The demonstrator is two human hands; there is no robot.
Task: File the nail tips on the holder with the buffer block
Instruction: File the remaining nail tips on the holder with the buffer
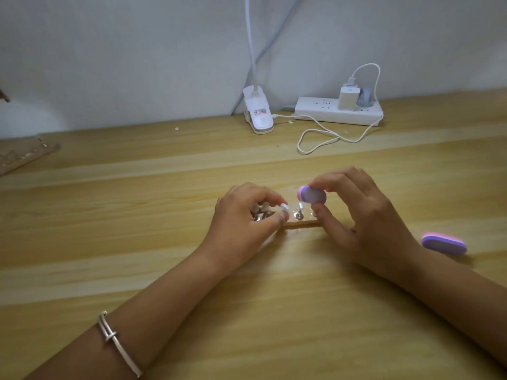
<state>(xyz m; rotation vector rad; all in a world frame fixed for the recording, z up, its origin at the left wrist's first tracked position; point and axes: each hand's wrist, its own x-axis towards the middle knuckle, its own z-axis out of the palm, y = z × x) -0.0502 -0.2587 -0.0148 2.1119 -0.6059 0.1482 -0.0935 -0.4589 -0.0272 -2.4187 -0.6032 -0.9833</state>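
Buffer block (312,195) in right hand (365,215), above holder (299,223).

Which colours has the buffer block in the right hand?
Grey-lilac face, purple and pink layers on the buffer block; head view.

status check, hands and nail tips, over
Right hand pinching purple-pink oval buffer block. Left hand steadying pale nail tip on wooden holder. Nothing blocking.

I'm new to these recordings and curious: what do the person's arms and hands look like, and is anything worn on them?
Both forearms are bare, with no sleeves in view and no gloves. The left hand has a thin silver bangle on its wrist, two slim bands joined by a small clasp. The right hand and its wrist carry nothing visible. No rings show on the fingers.
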